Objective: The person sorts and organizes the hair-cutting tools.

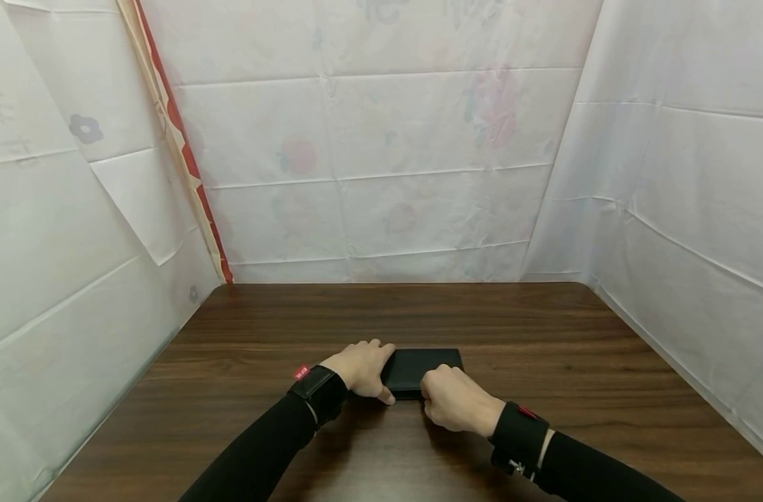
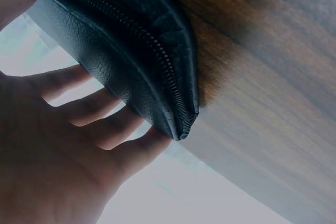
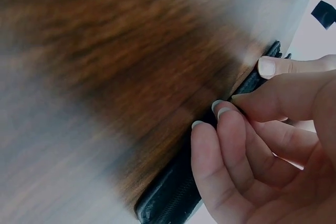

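A black leather zip wallet (image 1: 419,364) lies flat on the wooden table. At its left end, my left hand (image 1: 364,369) holds it, with the thumb along the near edge and the fingers at the far side. Dark zip teeth (image 2: 152,40) curve round the wallet's edge in the left wrist view. My right hand (image 1: 454,399) is at the near edge, thumb and forefinger pinched together on the zip side. In the right wrist view its other fingers (image 3: 207,156) curl against the wallet. Whatever small pull sits between the pinching fingertips is hidden.
Brown wood-grain table (image 1: 281,328) surrounds the wallet on all sides. White printed sheets (image 1: 381,139) hang along the back, left and right edges. A red and cream strip (image 1: 187,153) runs down the back left corner.
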Available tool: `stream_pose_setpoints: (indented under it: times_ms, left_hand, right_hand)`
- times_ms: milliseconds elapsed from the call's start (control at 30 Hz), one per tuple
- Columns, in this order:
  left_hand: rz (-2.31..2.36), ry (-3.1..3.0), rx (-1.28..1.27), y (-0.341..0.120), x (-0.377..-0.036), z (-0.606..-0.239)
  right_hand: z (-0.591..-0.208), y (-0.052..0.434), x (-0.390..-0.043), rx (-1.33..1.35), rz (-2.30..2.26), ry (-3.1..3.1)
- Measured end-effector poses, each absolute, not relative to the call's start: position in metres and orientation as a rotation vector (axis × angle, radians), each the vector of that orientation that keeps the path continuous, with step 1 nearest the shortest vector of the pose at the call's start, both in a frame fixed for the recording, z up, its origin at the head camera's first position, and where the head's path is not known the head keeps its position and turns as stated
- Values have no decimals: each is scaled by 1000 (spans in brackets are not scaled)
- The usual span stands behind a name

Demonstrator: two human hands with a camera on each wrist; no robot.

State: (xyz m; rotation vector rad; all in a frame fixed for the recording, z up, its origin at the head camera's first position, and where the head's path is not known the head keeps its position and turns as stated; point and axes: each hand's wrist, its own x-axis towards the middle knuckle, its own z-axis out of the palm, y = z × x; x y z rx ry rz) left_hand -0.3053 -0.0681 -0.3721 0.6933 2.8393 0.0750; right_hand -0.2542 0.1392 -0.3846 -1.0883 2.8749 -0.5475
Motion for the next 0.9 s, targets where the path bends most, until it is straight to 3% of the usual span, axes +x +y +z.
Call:
stream_pose_setpoints:
  times_ms: [900]
  left_hand:
    - [90,2836,713,-69,-306,-371]
  right_hand:
    - [-385,138,-254,-1100,-590,2880]
